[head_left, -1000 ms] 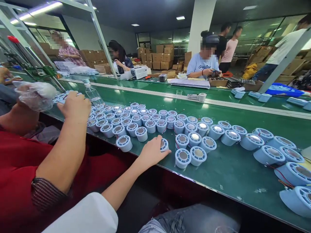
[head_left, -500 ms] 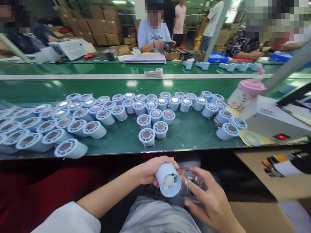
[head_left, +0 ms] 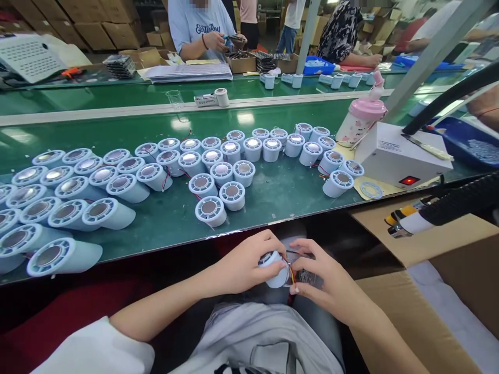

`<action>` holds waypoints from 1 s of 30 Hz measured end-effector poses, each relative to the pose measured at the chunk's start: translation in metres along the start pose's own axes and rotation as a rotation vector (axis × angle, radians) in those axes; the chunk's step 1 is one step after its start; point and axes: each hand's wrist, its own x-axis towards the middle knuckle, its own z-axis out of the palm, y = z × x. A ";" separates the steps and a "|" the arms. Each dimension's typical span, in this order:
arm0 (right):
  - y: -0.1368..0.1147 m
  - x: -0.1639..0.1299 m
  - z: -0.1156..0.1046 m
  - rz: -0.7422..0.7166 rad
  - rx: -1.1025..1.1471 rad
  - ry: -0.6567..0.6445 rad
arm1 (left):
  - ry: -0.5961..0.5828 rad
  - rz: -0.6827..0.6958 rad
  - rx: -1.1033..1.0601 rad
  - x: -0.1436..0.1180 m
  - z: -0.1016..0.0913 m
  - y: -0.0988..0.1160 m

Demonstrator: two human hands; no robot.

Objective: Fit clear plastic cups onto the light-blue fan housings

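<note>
My left hand point(head_left: 251, 265) is wrapped around a light-blue cylindrical fan housing point(head_left: 277, 279) above my lap. Its ringed, slotted end now faces up, partly covered by my fingers. Red, yellow and dark wires point(head_left: 292, 274) come off the housing's right side. My right hand point(head_left: 327, 278) pinches these wires between thumb and fingertips, close to the housing. Under the right fingers is a clear plastic item point(head_left: 310, 278) with thin strands showing in it; its kind is hard to make out.
Many similar fan housings point(head_left: 208, 208) stand along the green bench point(head_left: 273, 200). On the right are a white box with a red-lit switch point(head_left: 405, 156), a pink-lidded bottle point(head_left: 360, 122), a black hose point(head_left: 460, 200) and an open carton point(head_left: 393, 296). A co-worker point(head_left: 200, 31) sits opposite.
The housing has turned from its open end with white fan blades to its slotted end. My right hand has closed in on the wires. The head view has shifted right and down.
</note>
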 end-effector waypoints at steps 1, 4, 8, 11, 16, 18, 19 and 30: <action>0.000 -0.001 0.001 0.029 0.052 0.024 | 0.041 0.011 -0.034 0.000 0.001 -0.002; -0.001 -0.002 0.007 0.063 0.156 0.098 | 0.146 0.037 -0.116 0.000 0.007 -0.012; -0.002 -0.005 0.013 0.060 0.221 0.177 | 0.195 0.147 -0.175 0.003 0.016 -0.029; -0.002 -0.006 0.015 0.119 0.360 0.216 | 0.168 0.229 -0.136 0.006 0.017 -0.037; 0.005 -0.005 0.013 0.215 0.697 0.296 | -0.021 0.237 -0.183 0.006 0.015 -0.037; 0.008 -0.004 0.011 0.248 0.784 0.310 | -0.081 0.181 -0.304 0.006 0.016 -0.034; 0.010 -0.004 0.010 0.247 0.808 0.310 | -0.092 0.141 -0.377 0.005 0.017 -0.033; 0.015 -0.021 0.009 -0.110 0.184 0.273 | -0.116 -0.070 -0.833 0.002 0.021 -0.030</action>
